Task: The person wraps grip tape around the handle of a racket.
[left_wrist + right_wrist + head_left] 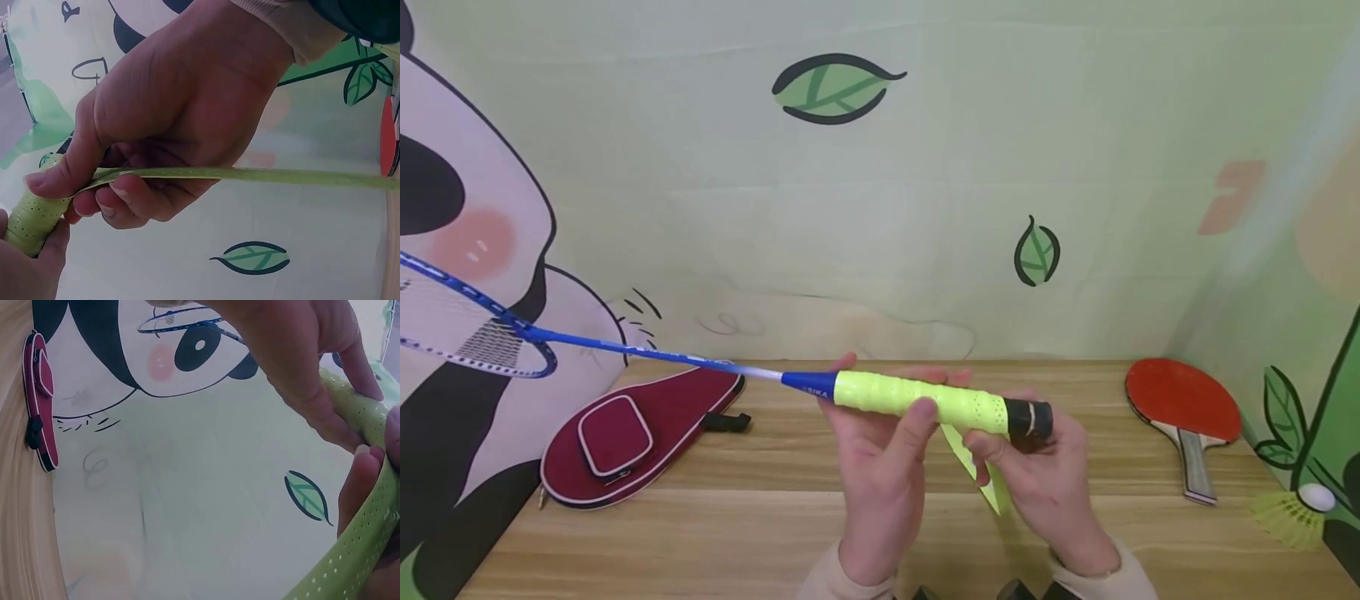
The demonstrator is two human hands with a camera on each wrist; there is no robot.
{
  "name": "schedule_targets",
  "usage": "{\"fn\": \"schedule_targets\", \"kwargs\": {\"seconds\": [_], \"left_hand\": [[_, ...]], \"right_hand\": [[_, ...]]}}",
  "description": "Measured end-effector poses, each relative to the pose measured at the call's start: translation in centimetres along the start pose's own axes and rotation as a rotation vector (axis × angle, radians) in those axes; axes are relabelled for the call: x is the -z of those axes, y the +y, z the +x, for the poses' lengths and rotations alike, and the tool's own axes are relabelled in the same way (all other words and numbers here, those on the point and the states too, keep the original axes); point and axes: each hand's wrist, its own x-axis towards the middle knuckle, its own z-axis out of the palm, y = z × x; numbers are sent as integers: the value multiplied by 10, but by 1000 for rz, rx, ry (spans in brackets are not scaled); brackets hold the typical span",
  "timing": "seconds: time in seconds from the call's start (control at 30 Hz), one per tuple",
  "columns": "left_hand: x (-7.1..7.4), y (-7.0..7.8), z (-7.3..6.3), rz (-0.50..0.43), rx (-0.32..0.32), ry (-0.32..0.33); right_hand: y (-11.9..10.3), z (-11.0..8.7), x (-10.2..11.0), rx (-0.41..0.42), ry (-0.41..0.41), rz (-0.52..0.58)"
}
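Observation:
A blue badminton racket (587,340) lies across the head view, its strung head at the far left edge. Bright yellow-green overgrip tape (917,397) wraps the handle, leaving the black butt end (1030,419) bare. My left hand (876,475) grips the wrapped handle, thumb on the near side and fingers behind. At the butt end, my right hand (1048,483) pinches the tape where a loose perforated strip (979,475) leaves the handle. That strip runs between the right hand's fingers in the left wrist view and trails across the lower right corner of the right wrist view.
A maroon racket case (677,417) with a zipped pocket lies on the wooden table (737,533) at left. A red table tennis paddle (1183,400) rests at the right, a yellow shuttlecock (1292,512) nearer the corner. Behind stands a printed cloth backdrop (925,208).

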Motion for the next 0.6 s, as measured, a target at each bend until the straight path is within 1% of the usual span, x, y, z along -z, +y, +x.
{"fn": "schedule_targets", "kwargs": {"seconds": [0.17, 0.3, 0.37, 0.53, 0.6], "left_hand": [[0, -1, 0, 49, -2, 31], [-2, -1, -1, 81, 23, 86], [-2, -1, -2, 85, 31, 101], [-1, -1, -2, 74, 22, 87], [-1, -1, -2, 69, 23, 92]], "right_hand": [[1, 0, 3, -8, -5, -11], [2, 0, 3, 14, 8, -13], [2, 0, 3, 20, 15, -13], [2, -1, 4, 21, 20, 5], [2, 0, 4, 23, 15, 17]]}}
